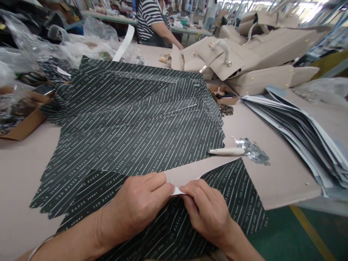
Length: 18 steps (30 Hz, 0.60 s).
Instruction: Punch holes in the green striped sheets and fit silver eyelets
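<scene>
My left hand and my right hand meet at the near table edge, both pinching the white folded edge of a dark green striped paper sheet. The fingertips of the two hands almost touch at the fold. Behind this sheet lies a fanned stack of the same striped sheets, covering the middle of the table. A white pen-like tool lies just right of the stack, beside a small heap of shiny metal pieces.
A pile of flat pale sheets lies at the right. Beige bags stand at the back right. A person in a striped shirt works at the far side. Cardboard boxes and clear plastic bags crowd the left. A small box sits mid-table.
</scene>
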Available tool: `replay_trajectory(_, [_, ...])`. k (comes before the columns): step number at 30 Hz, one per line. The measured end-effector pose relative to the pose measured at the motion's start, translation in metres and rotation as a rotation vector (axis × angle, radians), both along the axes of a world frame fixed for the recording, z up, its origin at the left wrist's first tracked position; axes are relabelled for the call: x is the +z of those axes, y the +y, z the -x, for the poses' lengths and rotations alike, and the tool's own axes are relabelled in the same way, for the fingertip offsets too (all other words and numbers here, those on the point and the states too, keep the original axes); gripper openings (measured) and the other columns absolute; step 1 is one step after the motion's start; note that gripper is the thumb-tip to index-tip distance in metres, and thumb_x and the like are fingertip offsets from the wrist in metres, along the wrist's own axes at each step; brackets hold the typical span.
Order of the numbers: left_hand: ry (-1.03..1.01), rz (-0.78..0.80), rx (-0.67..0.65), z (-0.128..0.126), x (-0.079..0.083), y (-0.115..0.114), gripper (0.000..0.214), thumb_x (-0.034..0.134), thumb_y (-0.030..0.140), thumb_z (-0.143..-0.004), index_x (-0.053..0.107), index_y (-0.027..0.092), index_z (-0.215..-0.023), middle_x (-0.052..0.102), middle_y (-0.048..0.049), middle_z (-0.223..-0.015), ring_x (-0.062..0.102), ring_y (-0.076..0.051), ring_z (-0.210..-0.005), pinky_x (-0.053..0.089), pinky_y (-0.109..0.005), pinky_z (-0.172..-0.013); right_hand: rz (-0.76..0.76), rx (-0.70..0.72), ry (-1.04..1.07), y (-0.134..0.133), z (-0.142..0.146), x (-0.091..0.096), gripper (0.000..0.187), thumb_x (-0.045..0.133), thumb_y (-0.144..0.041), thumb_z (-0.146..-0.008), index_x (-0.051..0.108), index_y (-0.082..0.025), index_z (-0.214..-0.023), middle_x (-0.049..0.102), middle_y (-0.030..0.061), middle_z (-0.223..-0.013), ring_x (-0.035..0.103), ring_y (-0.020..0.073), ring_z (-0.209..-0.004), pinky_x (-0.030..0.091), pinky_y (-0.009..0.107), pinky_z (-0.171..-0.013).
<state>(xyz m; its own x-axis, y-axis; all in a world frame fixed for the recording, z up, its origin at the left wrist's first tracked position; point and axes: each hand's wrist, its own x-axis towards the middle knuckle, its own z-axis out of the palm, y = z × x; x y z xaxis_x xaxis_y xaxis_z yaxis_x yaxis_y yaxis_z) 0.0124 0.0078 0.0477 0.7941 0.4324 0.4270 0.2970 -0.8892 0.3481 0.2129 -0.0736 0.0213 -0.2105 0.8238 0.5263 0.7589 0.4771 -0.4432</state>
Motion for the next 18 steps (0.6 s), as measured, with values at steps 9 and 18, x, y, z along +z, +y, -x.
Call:
replay_trajectory(9, [-0.086, 0.004, -0.019, -0.001, 0.003, -0.007, 0.022, 0.045, 0.001, -0.098, 0.061, 0.013, -0.088, 0.039, 0.0022, -0.069, 0.036, -0.014, -0.060, 0.028, -0.031, -0.054, -0.101, -0.034, 0.081, 0.005, 0.011, 0.005, 0.015, 0.050, -0.006, -0.095, 0.060, -0.016, -0.099, 0.067, 0.0042, -0.075, 0.062, 0.0149, -0.066, 0.050, 0.025, -0.060])
replay_trajectory(18, [0.173, -0.527, 0.058, 0.028, 0.019, 0.042, 0.024, 0.040, 0.011, -0.103, 0.064, 0.013, -0.102, 0.064, -0.0036, -0.086, 0.055, -0.017, -0.075, 0.040, -0.033, -0.067, -0.122, -0.103, -0.106, 0.035, -0.009, 0.002, 0.019, 0.048, -0.004, -0.097, 0.064, -0.014, -0.096, 0.073, 0.0084, -0.092, 0.071, 0.0171, -0.082, 0.057, 0.026, -0.073])
